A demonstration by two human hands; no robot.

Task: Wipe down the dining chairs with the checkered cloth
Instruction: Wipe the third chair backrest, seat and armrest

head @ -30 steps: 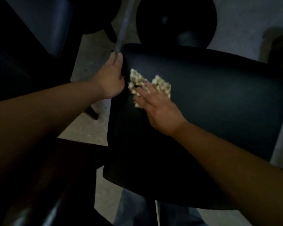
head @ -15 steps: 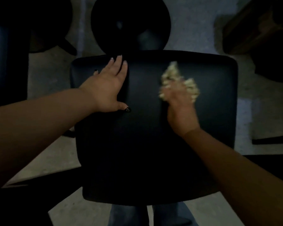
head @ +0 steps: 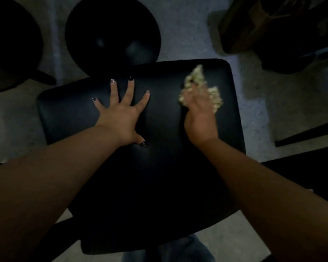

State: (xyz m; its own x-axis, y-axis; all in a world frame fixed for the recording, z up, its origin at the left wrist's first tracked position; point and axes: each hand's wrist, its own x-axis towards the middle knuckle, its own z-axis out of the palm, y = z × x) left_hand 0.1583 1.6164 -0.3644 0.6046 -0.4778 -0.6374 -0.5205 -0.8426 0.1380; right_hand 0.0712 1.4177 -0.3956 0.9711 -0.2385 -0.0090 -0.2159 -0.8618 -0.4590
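The checkered cloth (head: 201,87) is bunched under the right hand (head: 199,118) and gripped by its curled fingers at the far right of the black chair seat (head: 159,176). The left hand (head: 121,116) is pressed flat on the seat's far left, fingers spread straight. A round black base (head: 112,31) is seen on the floor beyond.

No text, label, brand, number or sign can be read anywhere in this dim view; every surface shown is plain and unmarked.
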